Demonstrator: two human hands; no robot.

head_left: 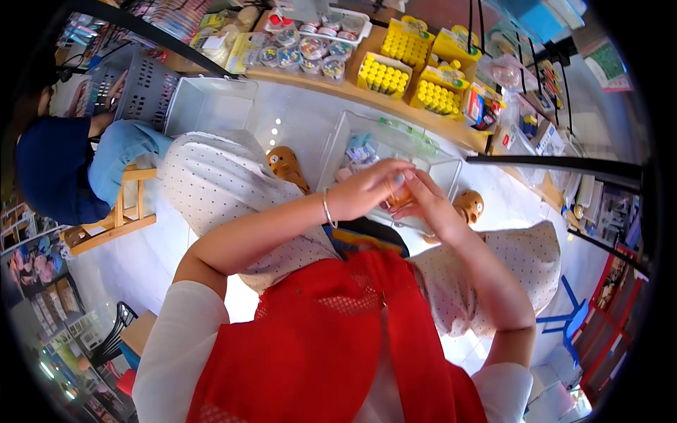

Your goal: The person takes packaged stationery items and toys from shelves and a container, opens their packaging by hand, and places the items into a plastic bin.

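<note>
My left hand [362, 192], with a bracelet at the wrist and a ring, is in front of me with its fingers bent toward my right hand [428, 202]. The fingertips of both hands meet over a small orange-brown thing [397, 192]. Fingers cover most of it, and its kind cannot be made out. Right below the hands stands a clear plastic bin [331, 158] on the floor. Inside it, small packaged items [360, 150] lie on the left side, and a green-tinted clear package [409, 134] rests along the far side.
A wooden shelf [303, 81] ahead carries tubs of beads [312, 48] and yellow boxes of glue sticks [384, 76]. Left stand a white bin [210, 106], a grey basket [147, 88] and a person [56, 169] on a wooden stool [116, 233]. A blue chair [575, 321] stands right.
</note>
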